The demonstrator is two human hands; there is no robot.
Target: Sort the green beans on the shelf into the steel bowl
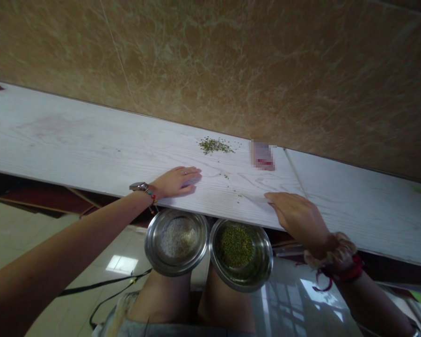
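Observation:
My left hand point(178, 181) lies flat on the white wood-grain tabletop point(91, 145), palm down, fingers stretched out, holding nothing. To its right my right hand point(300, 215) is over the table's front edge, its fingers pressed together and pointing left. What they may hold is hidden. A small heap of mung beans point(215, 145) lies beyond the hands, and several loose beans point(226, 176) are scattered between them. Below the front edge, a steel bowl point(153, 255) of white rice-like grains point(178, 237) and another steel bowl point(263, 271) of mung beans point(235, 245) rest on my legs.
A blurred-out flat object point(262, 156) lies near the back of the tabletop, beside a seam in the board. Behind rises a brown marbled wall point(210, 65). A dark strap point(103, 283) hangs at lower left above the tiled floor point(7, 229).

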